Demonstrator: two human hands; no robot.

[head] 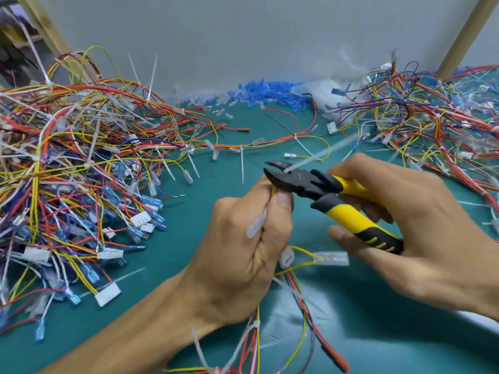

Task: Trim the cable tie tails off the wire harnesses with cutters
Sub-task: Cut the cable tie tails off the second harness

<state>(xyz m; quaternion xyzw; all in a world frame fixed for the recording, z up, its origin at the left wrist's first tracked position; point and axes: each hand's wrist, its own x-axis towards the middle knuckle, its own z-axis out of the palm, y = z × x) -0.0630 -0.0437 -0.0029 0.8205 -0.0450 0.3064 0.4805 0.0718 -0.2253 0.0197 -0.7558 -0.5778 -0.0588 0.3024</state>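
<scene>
The left hand (251,238) grips a wire harness (297,267) in a fist, thumb pressed upright against the bundle just under the tie, so the wires are pinned right where the cut is made. That seems the sensible place to hold. The harness is light and floppy and would sag or twist if held further down, while the nylon cable tie tail (318,155) looks thin, springy and stiff enough to stand out on its own. It slants up and away to the right, and the cut piece may well flick off. The right hand (405,225) wraps the yellow and black handles of the cutters (324,195), with fingers under the lower handle and palm over the upper. The handles are spread and the jaws sit around the base of the tail with their tips slightly apart, just above the left thumb. Both forearms come in low over the green mat (189,265), between a large tangled pile of harnesses (67,171) on the left and another pile (432,125) on the right.
</scene>
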